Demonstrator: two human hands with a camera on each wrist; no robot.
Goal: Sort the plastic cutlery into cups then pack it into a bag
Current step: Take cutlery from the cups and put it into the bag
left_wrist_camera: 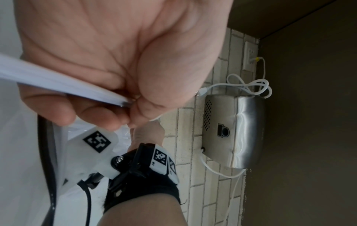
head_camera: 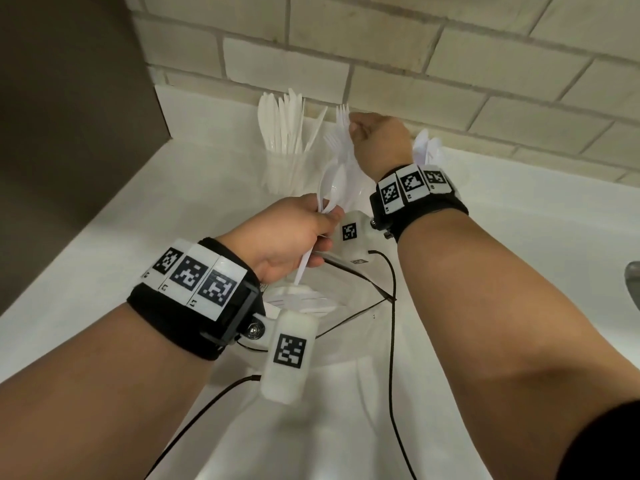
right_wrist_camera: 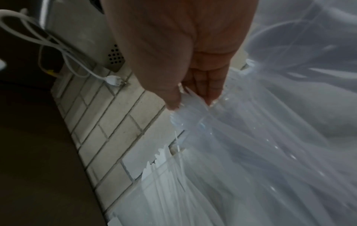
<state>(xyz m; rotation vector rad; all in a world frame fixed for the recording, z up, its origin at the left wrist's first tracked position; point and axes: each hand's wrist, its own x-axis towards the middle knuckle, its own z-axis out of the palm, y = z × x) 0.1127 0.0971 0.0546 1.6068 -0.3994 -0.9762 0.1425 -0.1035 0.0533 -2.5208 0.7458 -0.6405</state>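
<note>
My left hand grips a small bunch of white plastic spoons by their handles, bowls up, above a clear bag that has white cutlery in it. In the left wrist view the handles cross my palm. My right hand reaches to the back and pinches the tops of white forks that stand in a clear cup. The right wrist view shows thumb and fingers closed on the fork heads. To their left, a clear cup holds knives.
A third cup of white spoons stands behind my right wrist by the tiled wall. A dark cabinet side borders the white counter on the left. A steel wall unit with a white cable hangs above. A tap shows at right.
</note>
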